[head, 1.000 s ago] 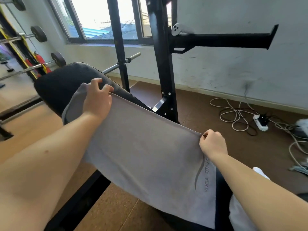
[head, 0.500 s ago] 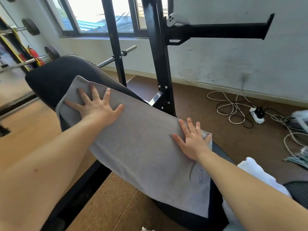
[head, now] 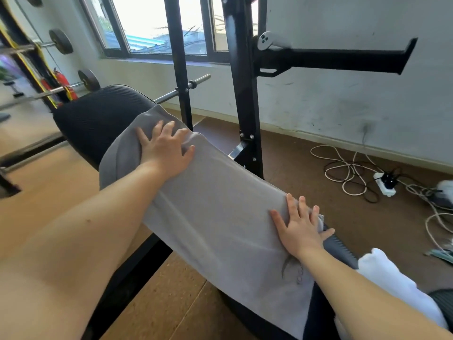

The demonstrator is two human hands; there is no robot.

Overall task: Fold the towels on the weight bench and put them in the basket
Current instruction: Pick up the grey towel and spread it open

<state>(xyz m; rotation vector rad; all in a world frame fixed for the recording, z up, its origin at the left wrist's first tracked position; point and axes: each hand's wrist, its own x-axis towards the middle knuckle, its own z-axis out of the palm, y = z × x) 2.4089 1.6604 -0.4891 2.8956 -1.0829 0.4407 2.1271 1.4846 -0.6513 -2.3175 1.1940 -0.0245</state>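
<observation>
The far end of the grey towel has rucked into a soft hump ahead of the left grip, where it lay flat half a second ago. Both grips still press on it, palms down.

Nearest, at the lower right, a white towel sits in a fluffy heap on the counter, just beside the right forearm. The grey towel is thin, smooth and matte. It is draped lengthwise along the counter, and its near side hangs over the edge toward the floor. A dark curved print shows by the right wrist, partly hidden.

The right grip lies spread on the towel's near right corner, fingers straight and apart, holding nothing. Its thumb reaches off the cloth onto the ribbed pad. The left grip lies farther along, also with fingers splayed and flat, and the bunched cloth is just past its fingertips.

Beyond the towel the counter's black padding shows, rounded and finely ribbed. The floor below is speckled cork, light under the counter and darker brown toward the wall.

A black steel rack stands just behind the counter, with a white controller resting on its side arm. A bare barbell crosses behind it. Looped cables and a power strip lie on the floor to the right. The scuffed pale wall carries a dark-framed window, and weight plates hang on bars at far left.
</observation>
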